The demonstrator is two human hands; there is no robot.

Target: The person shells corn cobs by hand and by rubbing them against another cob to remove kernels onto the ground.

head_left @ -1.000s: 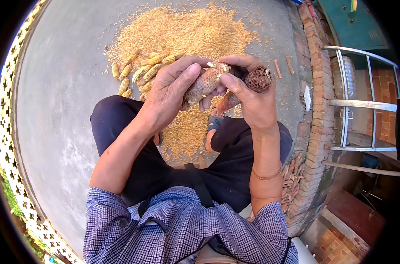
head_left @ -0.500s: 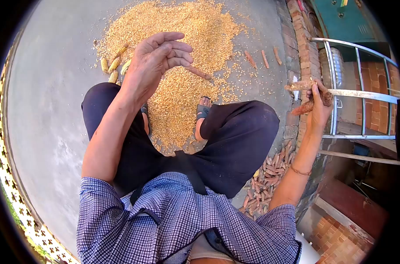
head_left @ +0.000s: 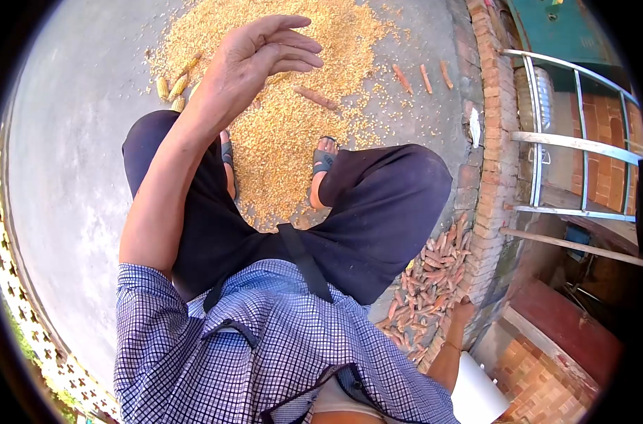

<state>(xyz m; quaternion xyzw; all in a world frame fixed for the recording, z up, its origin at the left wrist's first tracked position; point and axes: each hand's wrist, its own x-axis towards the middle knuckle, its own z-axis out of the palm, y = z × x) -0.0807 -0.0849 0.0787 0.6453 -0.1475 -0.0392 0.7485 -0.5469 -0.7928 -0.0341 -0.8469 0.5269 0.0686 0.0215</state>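
Left hand up, right hand down by the bare cobs

The person sits with knees wide apart. The left hand is up in front, over the big spread of yellow corn kernels. Its fingers are loose and a little bent, and it holds nothing. The right hand is low at the person's right side, at the edge of the heap of bare cobs. It looks small and dark there, so I cannot tell if its fingers are curled up, let go or hold a cob. I also cannot tell if it touches the heap. The bare cobs lie all jumbled on the ground, next to the brick wall.

The kernels lie on the gray floor, and some are between the person's two feet. One single cob lies on top of them. Three more cobs lie to the right, near the wall. A few yellow ears lie at the left edge of the kernels.
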